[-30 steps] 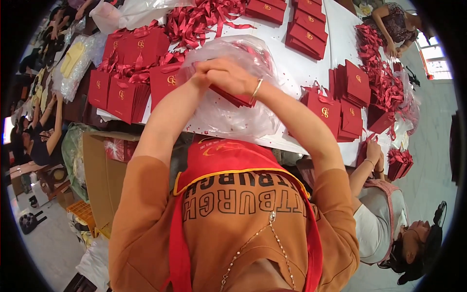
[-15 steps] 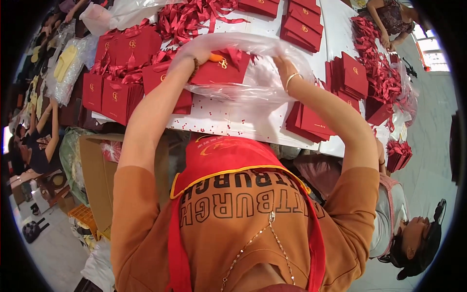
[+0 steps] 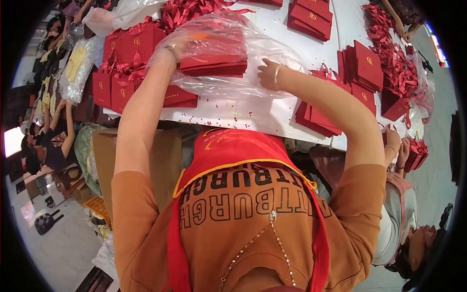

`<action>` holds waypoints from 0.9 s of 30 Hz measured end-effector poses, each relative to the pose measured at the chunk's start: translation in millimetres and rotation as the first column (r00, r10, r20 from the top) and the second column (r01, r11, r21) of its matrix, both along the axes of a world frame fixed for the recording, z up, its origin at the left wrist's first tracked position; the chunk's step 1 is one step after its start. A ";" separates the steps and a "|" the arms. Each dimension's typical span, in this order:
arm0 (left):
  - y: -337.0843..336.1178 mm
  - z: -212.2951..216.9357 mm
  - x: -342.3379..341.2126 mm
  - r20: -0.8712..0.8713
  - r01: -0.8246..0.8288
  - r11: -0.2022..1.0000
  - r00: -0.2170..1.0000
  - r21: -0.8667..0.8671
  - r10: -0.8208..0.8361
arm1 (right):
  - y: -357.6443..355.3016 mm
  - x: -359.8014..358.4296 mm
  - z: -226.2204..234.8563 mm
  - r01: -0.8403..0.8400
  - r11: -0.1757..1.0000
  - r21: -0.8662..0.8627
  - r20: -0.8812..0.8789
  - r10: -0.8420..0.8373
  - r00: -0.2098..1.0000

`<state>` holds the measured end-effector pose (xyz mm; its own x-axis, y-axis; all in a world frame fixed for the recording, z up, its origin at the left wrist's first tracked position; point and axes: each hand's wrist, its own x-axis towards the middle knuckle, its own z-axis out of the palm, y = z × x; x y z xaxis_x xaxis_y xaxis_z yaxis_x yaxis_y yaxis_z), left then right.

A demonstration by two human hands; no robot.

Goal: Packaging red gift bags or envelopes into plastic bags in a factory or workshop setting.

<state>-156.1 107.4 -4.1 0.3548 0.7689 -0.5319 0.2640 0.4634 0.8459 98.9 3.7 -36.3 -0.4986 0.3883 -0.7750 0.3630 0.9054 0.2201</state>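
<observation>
A clear plastic bag point(image 3: 287, 53) lies spread over the table, its film bulging around a stack of dark red paper gift bags point(image 3: 214, 69). Through the film I see my left hand point(image 3: 179, 47), with an orange cover on a finger, closed on the left end of that stack. Just right of the stack my right hand point(image 3: 269, 76) has its fingers curled in at the plastic, pinching the film as far as I can see. Red ribbon handles point(image 3: 187, 19) lie heaped beyond the bag.
More red gift bags stand at the left point(image 3: 121, 92) and in piles at the right point(image 3: 360, 68). Small red bits point(image 3: 233, 119) dot the white table point(image 3: 194, 116). An open cardboard box point(image 3: 141, 170) stands below its edge. Beside me at the right, a co-worker's hands point(image 3: 396, 148) work near red bags.
The plastic bag's mouth has passed leftward over the stack and my left hand, so film now covers both. My right hand moved slightly left and down, its fingers curling.
</observation>
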 end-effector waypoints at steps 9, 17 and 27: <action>-8.9 59.3 48.3 -0.021 -0.038 0.989 0.999 0.143 0.042 | -45.9 -73.9 -29.9 0.328 0.930 -0.163 -0.271 -0.362 0.892; 15.8 18.6 59.0 0.184 -0.204 0.937 0.947 -0.283 0.262 | -51.6 -73.4 28.3 0.055 0.497 -0.866 -0.363 -0.699 0.616; 3.6 16.0 52.6 0.184 -0.077 0.997 0.980 -0.020 0.080 | -66.4 -57.7 45.5 0.422 0.664 -0.618 -0.208 -0.655 0.726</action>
